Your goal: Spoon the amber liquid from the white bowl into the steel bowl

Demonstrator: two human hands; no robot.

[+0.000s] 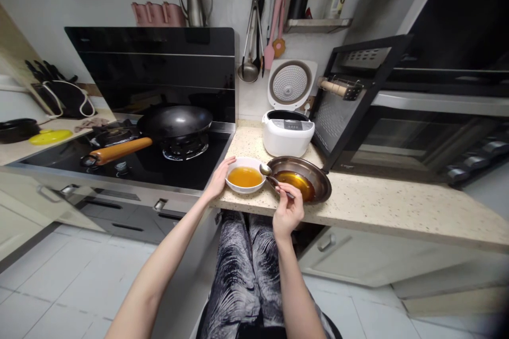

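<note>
My left hand (217, 179) grips the left side of a white bowl (245, 189) standing on the counter, its fingers at the rim. Orange-yellow liquid (245, 176) partly fills the bowl. My right hand (288, 213) is closed round the handle of a metal spoon (265, 169). The spoon's head hangs where the bowl's right rim meets the left rim of a wide metal basin (324, 183). Inside the basin is amber liquid (298, 180). Whether the spoon has liquid in it I cannot tell.
Behind the basin stands a white rice cooker (288, 137), lid raised. A wok (178, 119) with a wooden handle sits on the gas stove (155, 175) at left. To the right are a dark rack (338, 100) and an oven (417, 137). Utensils (254, 26) hang on the wall.
</note>
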